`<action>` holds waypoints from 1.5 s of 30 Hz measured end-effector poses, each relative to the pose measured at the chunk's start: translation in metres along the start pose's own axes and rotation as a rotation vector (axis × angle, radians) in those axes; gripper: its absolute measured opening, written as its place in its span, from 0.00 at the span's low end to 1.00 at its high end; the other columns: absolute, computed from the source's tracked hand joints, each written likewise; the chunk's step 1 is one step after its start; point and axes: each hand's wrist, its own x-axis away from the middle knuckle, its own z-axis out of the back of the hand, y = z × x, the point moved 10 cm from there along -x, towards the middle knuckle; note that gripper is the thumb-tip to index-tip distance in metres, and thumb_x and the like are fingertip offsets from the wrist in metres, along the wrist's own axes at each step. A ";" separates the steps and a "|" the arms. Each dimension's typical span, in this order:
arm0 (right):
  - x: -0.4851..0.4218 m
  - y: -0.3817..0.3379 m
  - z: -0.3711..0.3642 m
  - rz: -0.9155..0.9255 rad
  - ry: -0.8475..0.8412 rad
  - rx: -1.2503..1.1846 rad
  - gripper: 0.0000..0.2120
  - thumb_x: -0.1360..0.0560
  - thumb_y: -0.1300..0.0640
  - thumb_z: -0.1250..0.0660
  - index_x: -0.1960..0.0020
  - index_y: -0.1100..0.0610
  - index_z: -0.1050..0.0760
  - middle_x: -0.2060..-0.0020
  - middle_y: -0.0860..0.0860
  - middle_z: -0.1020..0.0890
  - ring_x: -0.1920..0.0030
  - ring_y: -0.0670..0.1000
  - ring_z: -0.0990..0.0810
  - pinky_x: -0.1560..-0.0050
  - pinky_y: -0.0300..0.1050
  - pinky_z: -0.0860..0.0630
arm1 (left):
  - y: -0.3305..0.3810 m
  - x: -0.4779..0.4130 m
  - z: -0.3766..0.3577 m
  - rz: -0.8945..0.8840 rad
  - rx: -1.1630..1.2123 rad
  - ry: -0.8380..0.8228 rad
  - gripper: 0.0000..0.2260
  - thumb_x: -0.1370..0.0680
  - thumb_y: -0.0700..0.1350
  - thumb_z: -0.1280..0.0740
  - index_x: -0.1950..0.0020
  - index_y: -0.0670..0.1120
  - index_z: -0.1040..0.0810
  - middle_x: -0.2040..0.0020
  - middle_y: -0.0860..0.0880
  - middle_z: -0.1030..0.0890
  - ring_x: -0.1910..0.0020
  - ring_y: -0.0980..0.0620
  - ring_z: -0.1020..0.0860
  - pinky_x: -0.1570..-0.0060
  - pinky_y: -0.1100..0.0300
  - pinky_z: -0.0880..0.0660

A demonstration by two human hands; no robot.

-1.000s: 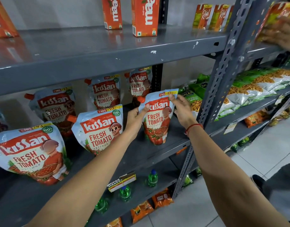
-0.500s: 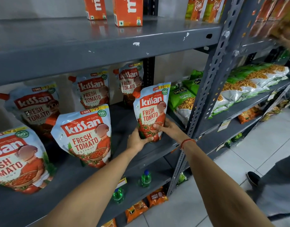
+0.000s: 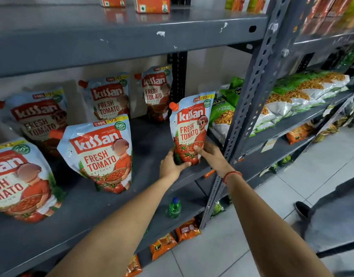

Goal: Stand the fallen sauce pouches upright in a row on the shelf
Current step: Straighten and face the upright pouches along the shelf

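On the grey metal shelf (image 3: 152, 136), near its right front edge, the left hand (image 3: 171, 166) and right hand (image 3: 213, 156) clasp an upright ketchup pouch (image 3: 191, 128) at its base. Five more pouches (image 3: 101, 150) stand to its left, above a pale tiled floor (image 3: 292, 186).

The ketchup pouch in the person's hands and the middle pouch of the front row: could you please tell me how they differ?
The held pouch is gripped at its base by the left hand and right hand; the middle front pouch stands free, untouched. The held pouch sits at the shelf's right end beside the upright post; the middle one stands further left. The held pouch's orange cap shows; the other's does not. Both are upright, label forward, same Kissan design.
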 end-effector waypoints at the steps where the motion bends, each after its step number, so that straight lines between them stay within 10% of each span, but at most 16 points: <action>1: 0.000 0.001 0.000 0.002 0.002 -0.003 0.24 0.26 0.51 0.31 0.34 0.60 0.29 0.38 0.55 0.21 0.39 0.51 0.22 0.36 0.51 0.26 | -0.001 0.001 -0.001 0.003 -0.009 0.002 0.35 0.34 0.51 0.24 0.31 0.47 0.33 0.36 0.45 0.22 0.36 0.42 0.26 0.37 0.44 0.28; 13: 0.011 0.003 0.002 -0.003 0.088 -0.023 0.23 0.25 0.51 0.33 0.34 0.60 0.30 0.38 0.56 0.21 0.39 0.53 0.22 0.35 0.54 0.26 | 0.001 0.006 -0.011 0.019 -0.025 -0.047 0.35 0.30 0.49 0.27 0.27 0.47 0.40 0.33 0.44 0.26 0.33 0.41 0.30 0.34 0.46 0.31; 22: 0.089 -0.006 -0.022 0.215 0.709 0.167 0.14 0.26 0.53 0.32 0.45 0.62 0.26 0.51 0.57 0.22 0.47 0.58 0.22 0.44 0.57 0.24 | -0.023 0.087 0.062 -0.122 0.118 0.145 0.21 0.25 0.45 0.32 0.34 0.43 0.29 0.38 0.47 0.23 0.40 0.51 0.23 0.42 0.65 0.28; 26: 0.080 -0.017 -0.098 0.212 0.376 0.180 0.22 0.29 0.50 0.28 0.39 0.58 0.28 0.46 0.54 0.24 0.45 0.53 0.24 0.43 0.48 0.26 | -0.056 0.127 0.154 -0.138 0.123 0.507 0.03 0.26 0.41 0.31 0.54 0.47 0.23 0.59 0.50 0.20 0.60 0.62 0.22 0.56 0.60 0.24; 29: 0.063 -0.018 -0.162 0.064 -0.018 0.111 0.36 0.32 0.51 0.25 0.29 0.53 0.37 0.37 0.52 0.29 0.37 0.50 0.29 0.41 0.42 0.29 | -0.087 0.134 0.207 -0.043 0.096 0.680 0.13 0.29 0.45 0.28 0.49 0.42 0.27 0.51 0.42 0.24 0.57 0.54 0.23 0.54 0.52 0.25; 34: 0.045 -0.017 -0.224 -0.042 -0.317 0.155 0.47 0.41 0.43 0.22 0.28 0.49 0.40 0.33 0.49 0.27 0.33 0.51 0.28 0.31 0.55 0.30 | -0.116 0.094 0.205 0.104 0.099 0.269 0.41 0.33 0.51 0.25 0.26 0.46 0.42 0.27 0.46 0.34 0.30 0.46 0.33 0.31 0.48 0.34; 45: 0.047 -0.014 -0.200 -0.024 -0.322 0.205 0.30 0.34 0.51 0.23 0.37 0.51 0.31 0.38 0.52 0.22 0.37 0.52 0.24 0.33 0.56 0.28 | -0.098 0.093 0.169 0.072 0.058 0.166 0.34 0.34 0.52 0.24 0.31 0.46 0.33 0.34 0.46 0.24 0.36 0.46 0.26 0.37 0.51 0.29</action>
